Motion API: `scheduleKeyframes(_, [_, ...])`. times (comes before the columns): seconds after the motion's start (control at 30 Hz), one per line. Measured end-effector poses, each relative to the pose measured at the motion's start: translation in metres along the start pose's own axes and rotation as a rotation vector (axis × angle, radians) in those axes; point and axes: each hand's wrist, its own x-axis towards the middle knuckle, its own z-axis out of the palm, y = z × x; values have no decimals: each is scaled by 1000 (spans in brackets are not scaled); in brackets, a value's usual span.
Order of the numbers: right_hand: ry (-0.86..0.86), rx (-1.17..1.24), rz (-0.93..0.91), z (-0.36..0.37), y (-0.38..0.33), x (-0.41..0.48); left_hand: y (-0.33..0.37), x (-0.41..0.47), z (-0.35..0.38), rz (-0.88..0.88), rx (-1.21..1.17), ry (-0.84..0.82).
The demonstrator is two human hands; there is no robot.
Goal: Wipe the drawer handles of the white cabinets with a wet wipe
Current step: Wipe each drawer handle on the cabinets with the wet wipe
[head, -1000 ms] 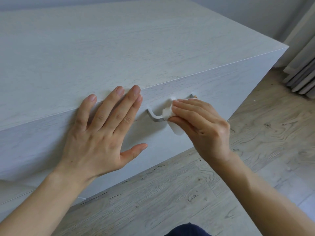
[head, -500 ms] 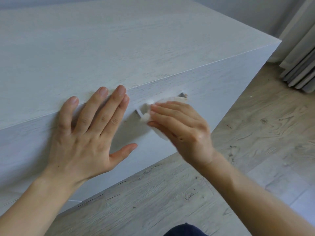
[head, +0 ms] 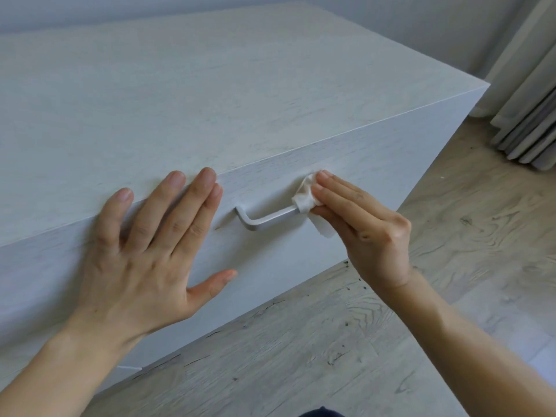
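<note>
Crumpled white wipe (head: 304, 196) pinched by right hand (head: 371, 233) on grey handle (head: 266, 219), left hand (head: 141, 260) fingers (head: 168, 212) straight

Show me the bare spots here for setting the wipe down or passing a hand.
The cabinet top is bare back to the wall. The floor is open out to the curtain. The left half of the handle is free between the left hand and the wipe. Crowded: its right end, under the right hand.

No readable text or labels.
</note>
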Motion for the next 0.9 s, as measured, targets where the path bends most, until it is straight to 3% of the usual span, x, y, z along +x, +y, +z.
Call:
scheduleKeyframes(0.23, [-122,111,-145,23,-24,7,-1,0,0,-3,-43,16])
scheduleKeyframes(0.5, [-43,69,-80,0,7,6,-1,0,-1,6,0,-4])
scheduleKeyframes(0.67, [10,29,-23,6,-9,-1,-1,0,-1,-1,-5,-12])
scheduleKeyframes(0.9, [-4,65,-91,48,-55,3,-1,0,0,7,-9,6])
